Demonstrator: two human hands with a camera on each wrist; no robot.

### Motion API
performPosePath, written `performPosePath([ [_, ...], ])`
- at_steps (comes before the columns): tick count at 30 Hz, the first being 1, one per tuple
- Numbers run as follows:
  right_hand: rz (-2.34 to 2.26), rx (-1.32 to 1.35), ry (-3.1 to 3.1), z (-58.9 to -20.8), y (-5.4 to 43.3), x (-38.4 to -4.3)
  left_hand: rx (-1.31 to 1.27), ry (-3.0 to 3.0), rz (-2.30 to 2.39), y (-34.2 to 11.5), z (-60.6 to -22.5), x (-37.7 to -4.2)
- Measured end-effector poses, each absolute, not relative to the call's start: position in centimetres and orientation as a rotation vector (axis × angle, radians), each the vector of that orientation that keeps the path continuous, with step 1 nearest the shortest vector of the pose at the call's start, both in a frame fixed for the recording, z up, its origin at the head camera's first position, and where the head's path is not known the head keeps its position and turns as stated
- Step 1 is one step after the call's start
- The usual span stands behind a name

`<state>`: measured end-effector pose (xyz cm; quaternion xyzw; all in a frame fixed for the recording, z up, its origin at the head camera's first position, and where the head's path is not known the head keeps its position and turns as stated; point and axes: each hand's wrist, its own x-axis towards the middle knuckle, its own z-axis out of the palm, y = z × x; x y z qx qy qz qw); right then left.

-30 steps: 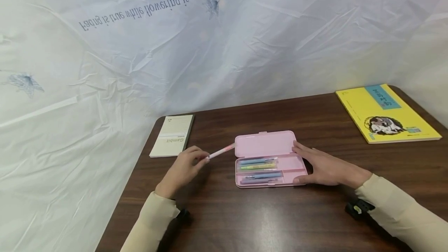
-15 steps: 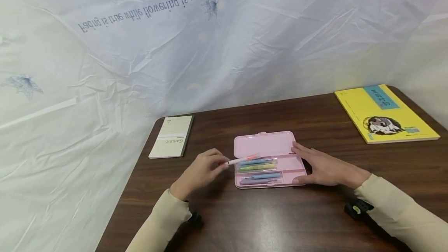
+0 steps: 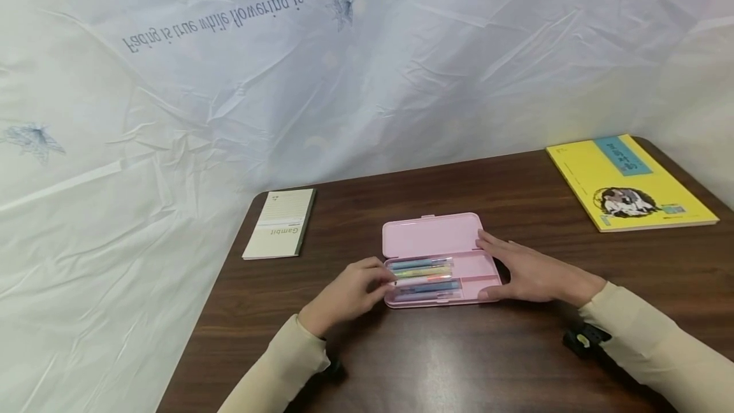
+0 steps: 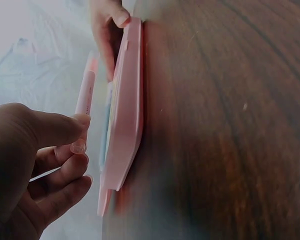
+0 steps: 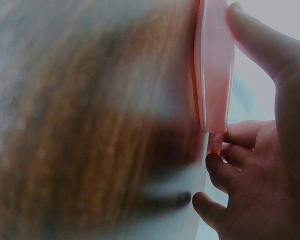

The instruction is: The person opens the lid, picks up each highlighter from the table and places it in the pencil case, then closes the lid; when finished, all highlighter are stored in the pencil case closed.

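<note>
My left hand [image 3: 357, 290] pinches the rear end of a pale pink pen [image 4: 85, 93] with a pinkish-orange tip end. In the head view the pen lies across the left part of an open pink pencil case [image 3: 477, 265]; the left wrist view shows it raised beside the case's rim. Blue pens [image 3: 434, 287] and a yellow-green pen [image 3: 427, 271] lie in the case's left half. At the right end, my right hand [image 3: 530, 274] holds the case, its thumb on the near rim and its fingers at the lid [image 3: 432, 236].
A cream notepad marked Gambit [image 3: 280, 224] lies at the table's far left. A yellow book [image 3: 631, 185] lies at the far right. Behind the brown table [image 3: 436, 349] hangs a pale printed cloth [image 3: 367, 81].
My left hand has brought the pen rightward from beside the case to over its left part, then lower and nearer its front. My right hand has kept its place on the case.
</note>
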<state>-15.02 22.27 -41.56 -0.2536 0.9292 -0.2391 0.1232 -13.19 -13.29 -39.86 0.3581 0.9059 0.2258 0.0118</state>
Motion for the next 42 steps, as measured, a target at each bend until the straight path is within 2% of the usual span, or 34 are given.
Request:
performPosePath([
  [42, -0.695, -0.736, 2.717, -41.9, 22.4, -15.3, 1.176, 2.861, 0.448, -12.3, -40.8, -13.0],
])
